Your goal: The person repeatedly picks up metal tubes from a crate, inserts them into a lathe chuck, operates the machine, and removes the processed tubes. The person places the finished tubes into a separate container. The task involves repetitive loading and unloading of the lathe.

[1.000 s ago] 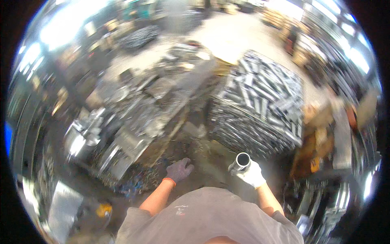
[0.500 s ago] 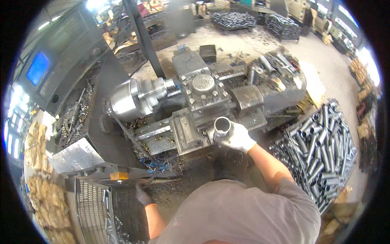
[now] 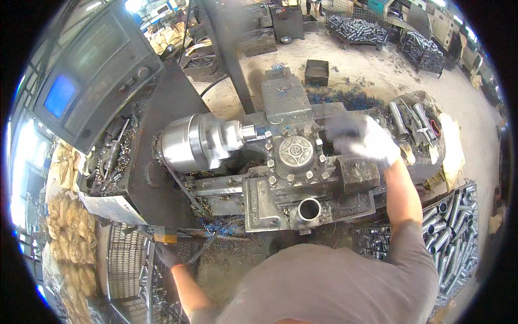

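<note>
My right hand [image 3: 360,138], in a white glove with a dark patch toward the fingers, is over the far right of the lathe's tool turret [image 3: 295,152]. Motion smears its fingers, so I cannot make out whether it holds anything. A short metal tube [image 3: 309,210] stands upright at the near side of the carriage, its open end up and no hand on it. My left hand [image 3: 166,254], dark-gloved with an orange cuff, is low at the machine's front beside a yellow-orange block [image 3: 165,238]; its fingers are hard to see. The shiny chuck [image 3: 186,143] lies left of the turret.
A bin of metal tubes [image 3: 450,237] stands at the right. More tubes [image 3: 399,121] lie on the machine's right end. A control panel with a blue screen [image 3: 60,96] is at the left. A dark metal box [image 3: 317,72] sits on the floor behind.
My right hand has let go of the upright tube and moved away, to the far right of the turret. My left hand has come up close to the yellow-orange block. The whole view has shifted.
</note>
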Available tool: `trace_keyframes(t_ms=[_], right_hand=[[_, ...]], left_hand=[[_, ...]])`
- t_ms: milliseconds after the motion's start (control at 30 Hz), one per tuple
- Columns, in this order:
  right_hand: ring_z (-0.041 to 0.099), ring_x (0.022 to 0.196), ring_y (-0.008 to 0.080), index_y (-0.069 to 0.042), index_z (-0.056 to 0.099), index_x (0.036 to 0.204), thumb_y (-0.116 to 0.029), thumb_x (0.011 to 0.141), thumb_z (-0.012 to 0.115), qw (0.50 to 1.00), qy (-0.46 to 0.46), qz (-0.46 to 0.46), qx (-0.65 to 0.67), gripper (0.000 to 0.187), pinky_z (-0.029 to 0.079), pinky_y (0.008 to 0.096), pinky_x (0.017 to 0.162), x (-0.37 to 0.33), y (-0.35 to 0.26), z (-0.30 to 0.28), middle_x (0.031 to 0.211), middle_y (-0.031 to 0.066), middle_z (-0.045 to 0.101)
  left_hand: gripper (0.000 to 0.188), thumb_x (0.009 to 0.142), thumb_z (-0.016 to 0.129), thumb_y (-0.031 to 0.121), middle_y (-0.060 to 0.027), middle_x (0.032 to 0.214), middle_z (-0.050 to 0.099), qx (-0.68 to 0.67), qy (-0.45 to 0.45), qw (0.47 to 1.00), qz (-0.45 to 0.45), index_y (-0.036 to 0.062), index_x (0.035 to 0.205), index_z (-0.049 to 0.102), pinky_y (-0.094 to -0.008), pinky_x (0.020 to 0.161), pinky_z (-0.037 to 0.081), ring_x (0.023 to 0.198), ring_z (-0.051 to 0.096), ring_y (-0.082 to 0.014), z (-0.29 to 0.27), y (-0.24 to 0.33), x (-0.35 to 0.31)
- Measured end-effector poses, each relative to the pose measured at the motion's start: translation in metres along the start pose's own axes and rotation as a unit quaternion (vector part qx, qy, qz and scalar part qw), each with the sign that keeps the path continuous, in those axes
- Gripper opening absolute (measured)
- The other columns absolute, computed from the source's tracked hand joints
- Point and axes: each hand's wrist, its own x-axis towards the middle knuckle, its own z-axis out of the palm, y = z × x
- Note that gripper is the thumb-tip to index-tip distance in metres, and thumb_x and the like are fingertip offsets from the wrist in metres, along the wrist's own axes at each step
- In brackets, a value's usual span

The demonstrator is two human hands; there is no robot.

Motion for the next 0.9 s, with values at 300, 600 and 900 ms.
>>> trace_keyframes(t_ms=[300, 600, 900], right_hand=[[0.069, 0.088, 0.0238, 0.000, 0.070, 0.122, -0.034, 0.079, 0.084, 0.962, -0.257, -0.048, -0.077, 0.057, 0.056, 0.0400, 0.078, 0.256, 0.037, 0.128, 0.102, 0.0128, 0.078], [0.077, 0.102, 0.0347, -0.010, 0.083, 0.103, -0.030, 0.085, 0.071, 0.862, -0.074, 0.181, -0.468, 0.030, 0.060, 0.0471, 0.084, 0.270, 0.120, -0.005, 0.112, 0.0189, 0.079], [0.071, 0.116, 0.0379, -0.009, 0.074, 0.131, -0.046, 0.083, 0.077, 0.937, -0.160, -0.045, -0.308, 0.061, 0.057, 0.0455, 0.101, 0.275, 0.063, 0.079, 0.128, 0.0195, 0.075]], left_hand=[[0.071, 0.110, 0.049, 0.054, -0.0251, 0.154, 0.056, 0.010, 0.034, 0.995, -0.098, -0.0006, 0.156, 0.047, -0.0460, 0.116, 0.044, 0.145, 0.053, -0.0385, 0.011, 0.007, -0.033], [0.072, 0.106, 0.054, 0.054, -0.0138, 0.161, 0.052, -0.587, -0.129, 0.739, -0.305, 0.0065, 0.161, 0.047, -0.0507, 0.111, 0.049, 0.145, 0.051, -0.0357, 0.006, 0.041, -0.049], [0.049, 0.105, 0.069, 0.022, -0.0177, 0.142, 0.064, -0.220, -0.083, 0.934, 0.269, -0.0016, 0.146, 0.058, -0.0419, 0.115, 0.045, 0.135, 0.058, -0.0282, 0.070, 0.309, -0.040]])
